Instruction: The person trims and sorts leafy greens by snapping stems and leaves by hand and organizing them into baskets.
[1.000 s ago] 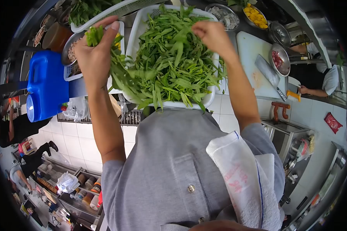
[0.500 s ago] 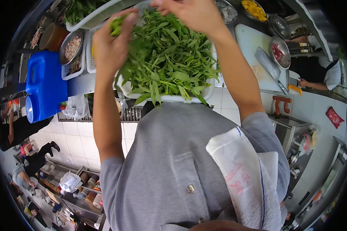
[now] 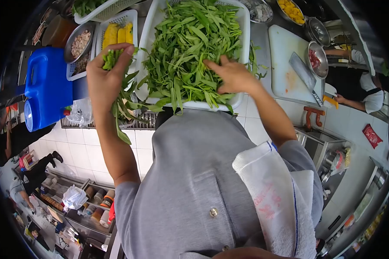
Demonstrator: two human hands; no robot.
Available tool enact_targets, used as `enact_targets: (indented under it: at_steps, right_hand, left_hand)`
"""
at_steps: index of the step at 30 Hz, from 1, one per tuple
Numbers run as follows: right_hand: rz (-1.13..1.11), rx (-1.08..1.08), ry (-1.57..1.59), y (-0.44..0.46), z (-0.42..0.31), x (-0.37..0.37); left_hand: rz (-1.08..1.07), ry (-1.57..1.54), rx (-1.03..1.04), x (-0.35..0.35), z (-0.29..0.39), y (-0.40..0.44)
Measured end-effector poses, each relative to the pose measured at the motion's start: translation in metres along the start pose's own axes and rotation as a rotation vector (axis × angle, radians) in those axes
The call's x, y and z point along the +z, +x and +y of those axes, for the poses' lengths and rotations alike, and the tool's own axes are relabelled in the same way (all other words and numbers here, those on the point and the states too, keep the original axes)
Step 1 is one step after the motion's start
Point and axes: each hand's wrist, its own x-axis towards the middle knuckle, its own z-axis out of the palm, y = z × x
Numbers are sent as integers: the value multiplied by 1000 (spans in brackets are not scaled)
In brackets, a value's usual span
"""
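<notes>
**Clearly, the overhang is where you could lose greens (image 3: 190, 56)**

Your left hand (image 3: 104, 80) is left of the basket (image 3: 245, 30), thumb and fingers clamped together on the stems of a bunch (image 3: 126, 93). The leaves of that bunch hang past the basket's near left corner, with a grate (image 3: 139, 121) and floor (image 3: 80, 157) in view behind them. If your grip slackens, the thinner stems could slip out and drop, as nothing seems to support them from below.

Your right hand (image 3: 235, 77) is in the basket, toward its right side, resting on the heaped greens. Its fingers and thumb are spread apart; I cannot tell whether a stem is caught under a fingertip.

The heap reaches over the basket's near rim, with tips poking toward your shirt (image 3: 188, 151). The stems look tangled, so a quick pull could drag neighbours over that edge. A few strays (image 3: 256, 60) lie just right of the basket; a sideways pull could add more.

Further right of the basket, a knife (image 3: 301, 71) lies on the board (image 3: 281, 52), its handle reaching the near edge; a wide elbow swing could perhaps knock it.
</notes>
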Motion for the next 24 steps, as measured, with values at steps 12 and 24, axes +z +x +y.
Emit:
enact_targets:
  at_steps: [12,24]
  right_hand:
    - [184,78,639,8,34,-80]
    - [334,69,426,9,-6,-57]
  left_hand:
    - [-31,12,38,-3,-13,-10]
    - [29,-18,4,-12,-20,-21]
